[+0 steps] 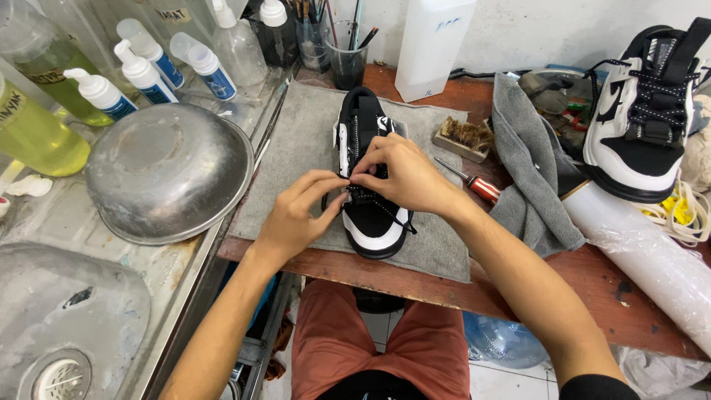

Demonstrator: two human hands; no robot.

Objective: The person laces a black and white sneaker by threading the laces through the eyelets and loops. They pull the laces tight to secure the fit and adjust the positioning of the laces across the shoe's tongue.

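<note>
Right at the middle of the bench, a black-and-white lace-up sneaker (pixel 368 178) lies toe toward the person on a grey felt mat (pixel 296 155) spread over the reddish wooden tabletop (pixel 592 289). Both hands meet over its laces: the left hand (pixel 296 215) pinches a dark lace between thumb and fingertips at the shoe's left edge, and the right hand (pixel 404 174) curls over the tongue, fingers closed on the lacing. An upturned dented metal bowl (pixel 169 172) sits just left of the mat on the steel sink counter (pixel 44 222), with white-capped pump bottles (pixel 141 74) behind it. A red-handled screwdriver (pixel 474 183) and a small wooden brush (pixel 463 138) lie right of the shoe, beside a crumpled grey cloth (pixel 529 170). A second matching sneaker (pixel 644 111) rests well apart at the far right.
</note>
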